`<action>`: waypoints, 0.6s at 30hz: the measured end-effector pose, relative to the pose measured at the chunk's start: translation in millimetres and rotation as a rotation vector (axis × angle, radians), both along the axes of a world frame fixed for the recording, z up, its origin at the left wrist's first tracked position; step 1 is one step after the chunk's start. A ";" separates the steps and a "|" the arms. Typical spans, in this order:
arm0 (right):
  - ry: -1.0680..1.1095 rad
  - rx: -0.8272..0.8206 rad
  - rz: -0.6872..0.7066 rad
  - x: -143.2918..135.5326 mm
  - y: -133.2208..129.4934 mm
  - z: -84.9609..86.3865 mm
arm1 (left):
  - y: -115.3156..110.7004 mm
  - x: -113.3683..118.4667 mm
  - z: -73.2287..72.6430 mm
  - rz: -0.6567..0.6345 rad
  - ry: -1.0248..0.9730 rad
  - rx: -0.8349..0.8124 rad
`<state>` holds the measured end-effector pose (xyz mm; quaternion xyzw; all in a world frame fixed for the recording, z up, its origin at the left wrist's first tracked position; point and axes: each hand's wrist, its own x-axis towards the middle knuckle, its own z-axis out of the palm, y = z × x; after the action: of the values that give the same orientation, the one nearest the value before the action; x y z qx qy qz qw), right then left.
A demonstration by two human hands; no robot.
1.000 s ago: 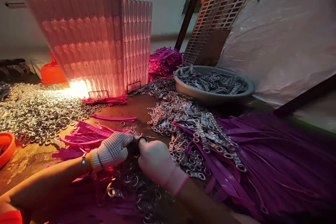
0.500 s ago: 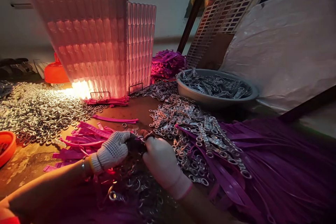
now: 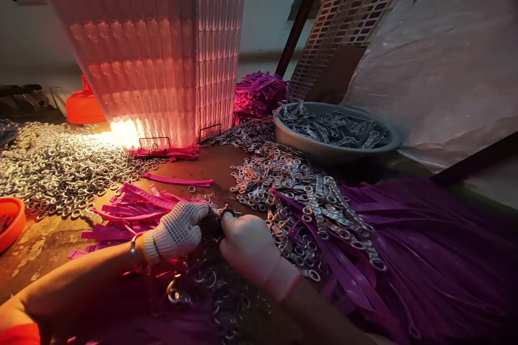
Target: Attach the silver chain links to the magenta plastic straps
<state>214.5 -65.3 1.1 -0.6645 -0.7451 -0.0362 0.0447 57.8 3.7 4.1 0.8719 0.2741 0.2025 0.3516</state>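
My left hand (image 3: 178, 229), in a white dotted glove, is closed with thumb and fingers pinched together at the middle of the table. Facing it, my right hand (image 3: 249, 248), in a plain white glove, is also closed. Between the fingertips are a dark patch and a bit of shiny metal, too small and shaded to name. Purple straps (image 3: 133, 207) lie beyond and beside my left hand. A heap of metal clasps with rings (image 3: 295, 194) lies right of my right hand, and loose metal rings (image 3: 214, 285) lie in shadow below both hands.
A large pile of metal rings (image 3: 60, 167) spreads at the left, near an orange bowl (image 3: 16, 210). Ribbed clear plastic trays (image 3: 133, 54) stand upright behind. A grey basin (image 3: 335, 153) of metal parts stands back right. Long purple straps (image 3: 424, 253) cover the right side.
My hands remain together in nearly the same place, with a slight shift of the fingers at the small piece. The whole view has tilted slightly; the piles look the same.
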 end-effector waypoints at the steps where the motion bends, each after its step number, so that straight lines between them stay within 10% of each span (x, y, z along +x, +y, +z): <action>1: 0.000 -0.007 0.019 -0.4 -0.6 0.4 | 4.3 -4.4 6.5 -0.062 0.029 0.025; 4: 0.020 -0.017 0.061 -2.9 -2.6 5.8 | 22.2 -28.4 31.7 -0.095 0.109 0.092; 8: 0.068 -0.100 0.032 -11.6 -3.4 21.0 | 49.7 -75.6 52.7 0.182 0.099 0.062; 14: 0.166 -0.156 0.123 16.7 31.1 19.0 | 58.0 -107.8 26.6 0.460 -0.088 -0.305; 18: -0.114 -0.097 -0.081 78.1 85.7 -10.8 | 58.0 -90.3 20.9 0.559 -0.457 -0.838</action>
<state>292.6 20.3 -9.7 -0.6922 -0.7199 -0.0397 -0.0313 -32.5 61.7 25.0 0.4855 0.4689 0.3458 0.6518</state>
